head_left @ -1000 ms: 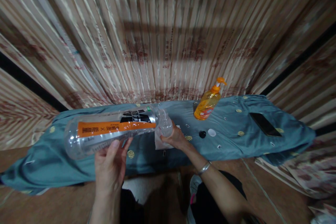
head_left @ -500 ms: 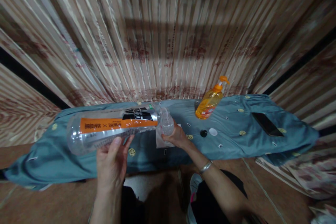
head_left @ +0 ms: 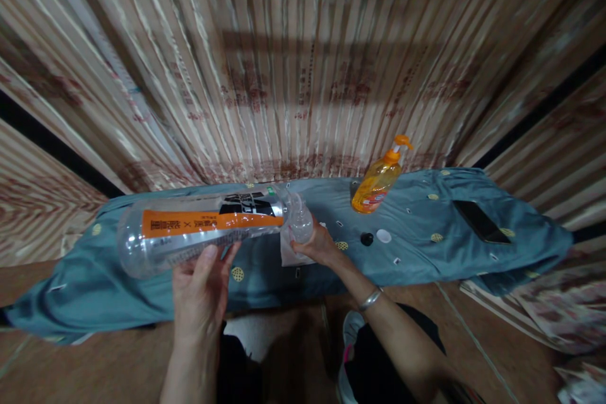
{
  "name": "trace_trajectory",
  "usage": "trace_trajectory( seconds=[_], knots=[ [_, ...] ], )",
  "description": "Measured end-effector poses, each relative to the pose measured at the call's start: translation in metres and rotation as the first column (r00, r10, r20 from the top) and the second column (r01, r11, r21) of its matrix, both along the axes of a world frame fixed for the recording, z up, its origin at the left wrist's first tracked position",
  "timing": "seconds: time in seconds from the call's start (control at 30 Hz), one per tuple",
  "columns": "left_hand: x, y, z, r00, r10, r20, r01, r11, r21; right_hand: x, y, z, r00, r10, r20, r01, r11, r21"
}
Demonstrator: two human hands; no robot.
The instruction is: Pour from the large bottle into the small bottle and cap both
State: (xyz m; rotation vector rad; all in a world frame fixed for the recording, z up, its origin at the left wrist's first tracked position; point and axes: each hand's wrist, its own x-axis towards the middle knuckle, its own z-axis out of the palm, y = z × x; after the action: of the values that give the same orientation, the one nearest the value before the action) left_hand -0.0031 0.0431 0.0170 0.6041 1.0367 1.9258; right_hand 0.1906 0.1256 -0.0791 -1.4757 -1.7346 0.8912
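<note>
A large clear plastic bottle (head_left: 189,233) with an orange, black and silver label lies tipped on its side in the air, its neck to the right. My left hand (head_left: 201,287) grips it from below, thumb on the near side. The bottle's mouth meets a small clear bottle (head_left: 300,222), which my right hand (head_left: 315,243) holds with fingers wrapped round it. Whether liquid passes between the two, I cannot make out. Under the small bottle a white tissue (head_left: 290,254) lies on the cloth.
A teal patterned cloth (head_left: 416,259) covers the narrow table. On it stand an orange pump bottle (head_left: 376,183), a black cap (head_left: 367,239), a white round disc (head_left: 384,236) and a dark phone (head_left: 481,222). Behind hangs a striped curtain (head_left: 284,76).
Almost nothing differs. The large bottle's base has shifted very slightly left; both hands keep their holds.
</note>
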Motion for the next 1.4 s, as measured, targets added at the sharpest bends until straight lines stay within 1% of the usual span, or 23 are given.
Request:
trace_trajectory(
  seconds=[0.23,0.53,0.77,0.9,1.03,1.4],
  knots=[
    [-0.003,0.001,-0.003,1.000,-0.013,-0.018,0.013,1.000,0.007,-0.001,-0.001,0.003,1.000,-0.016,0.016,0.016,1.000,-0.012],
    [-0.002,0.001,-0.002,0.999,0.001,-0.033,-0.002,1.000,-0.013,0.001,0.002,-0.007,1.000,-0.009,-0.014,0.010,1.000,0.025],
    [-0.003,0.002,-0.002,0.999,-0.016,-0.050,0.016,1.000,0.007,0.000,0.000,-0.001,1.000,-0.001,-0.008,0.001,1.000,0.000],
    [-0.003,0.002,-0.002,0.998,-0.016,-0.062,0.017,1.000,0.006,0.000,0.001,-0.004,1.000,-0.018,-0.012,0.018,1.000,0.004],
    [-0.002,0.002,0.000,0.998,-0.017,-0.064,0.016,1.000,-0.010,0.001,0.002,-0.007,1.000,-0.006,-0.004,0.006,1.000,0.008],
    [-0.003,0.005,-0.001,0.998,-0.013,-0.065,0.012,1.000,-0.015,0.001,0.002,-0.006,1.000,0.000,-0.001,0.000,1.000,0.003]
  ],
)
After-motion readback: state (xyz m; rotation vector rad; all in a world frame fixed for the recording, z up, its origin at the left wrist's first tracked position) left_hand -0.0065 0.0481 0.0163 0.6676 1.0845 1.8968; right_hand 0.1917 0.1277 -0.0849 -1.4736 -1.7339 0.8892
